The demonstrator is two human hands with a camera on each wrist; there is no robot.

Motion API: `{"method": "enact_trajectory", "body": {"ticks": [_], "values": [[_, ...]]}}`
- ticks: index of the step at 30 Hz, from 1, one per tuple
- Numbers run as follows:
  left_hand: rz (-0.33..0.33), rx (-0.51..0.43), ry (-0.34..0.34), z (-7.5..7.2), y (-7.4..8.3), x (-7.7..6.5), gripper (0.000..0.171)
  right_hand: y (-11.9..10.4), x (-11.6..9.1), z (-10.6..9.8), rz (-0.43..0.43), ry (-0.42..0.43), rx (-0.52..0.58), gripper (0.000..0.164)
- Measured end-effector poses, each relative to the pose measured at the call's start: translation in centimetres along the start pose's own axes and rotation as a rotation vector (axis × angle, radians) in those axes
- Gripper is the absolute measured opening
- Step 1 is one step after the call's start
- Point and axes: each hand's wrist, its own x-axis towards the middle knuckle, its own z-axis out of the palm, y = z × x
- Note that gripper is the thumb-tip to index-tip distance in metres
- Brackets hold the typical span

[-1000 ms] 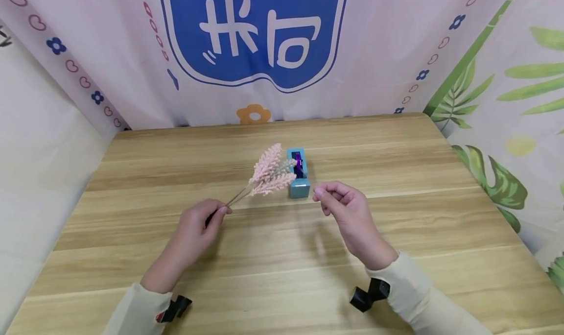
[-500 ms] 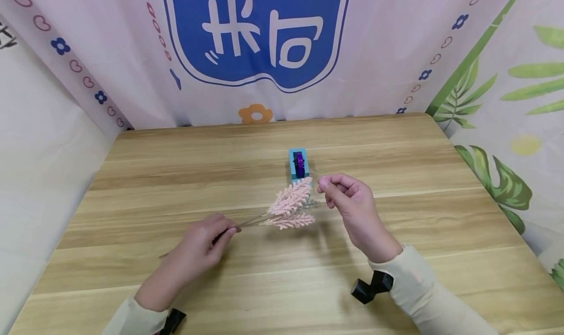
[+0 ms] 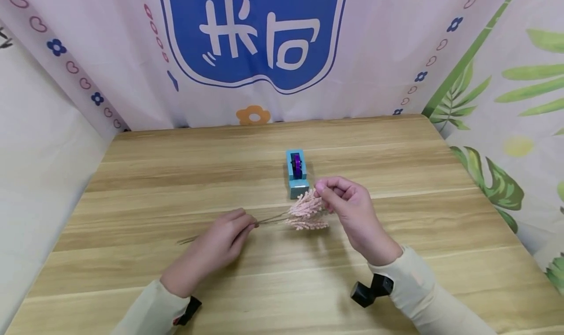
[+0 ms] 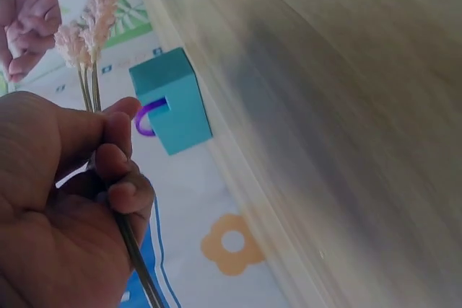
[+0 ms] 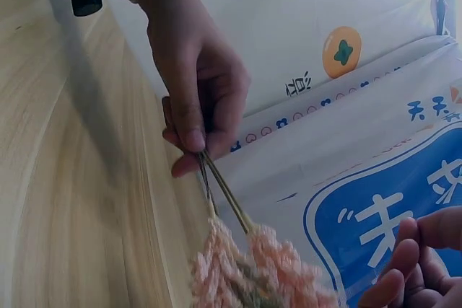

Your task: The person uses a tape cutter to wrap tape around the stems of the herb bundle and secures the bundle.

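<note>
left hand: holds pink flowers by stems | right hand: overlaps their tips | blue tape dispenser: on table

A curtained booth — printed cloth hangs behind and beside a wooden table.

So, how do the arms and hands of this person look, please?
The left hand and right hand wear no gloves. The left sleeve and right sleeve are cream, ending near the wrists. A small black device sits at each wrist.
</note>
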Motion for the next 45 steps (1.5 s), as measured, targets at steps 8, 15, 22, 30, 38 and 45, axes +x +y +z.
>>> {"method": "enact_trajectory", "body": {"ticks": [8, 15, 22, 30, 38, 45], "values": [[-0.062, 0.027, -0.063, 1.0, 0.8, 2.1, 0.01, 0.1, -0.3, 0.1, 0.027, -0.028, -0.04, 0.009], [-0.078, -0.046, -0.07, 2.2, 1.2, 3.5, 0.013, 0.3, -0.7, 0.2, 0.048, -0.052, -0.02, 0.008], [-0.059, -0.105, -0.086, 2.8, 2.0, 5.1, 0.014, 1.1, -0.9, 0.7, 0.051, -0.069, -0.006, 0.007], [0.009, -0.102, -0.091, 3.3, 3.0, 6.3, 0.015, 2.1, -1.6, 0.9, 0.067, -0.064, 0.005, 0.011], [0.048, -0.122, -0.061, 3.1, 3.8, 6.8, 0.015, 2.9, -2.3, 1.2, 0.095, -0.058, -0.047, 0.022], [0.053, -0.124, -0.046, 2.8, 4.5, 6.9, 0.013, 3.5, -2.8, 1.3, 0.107, -0.048, -0.073, 0.027]]}}
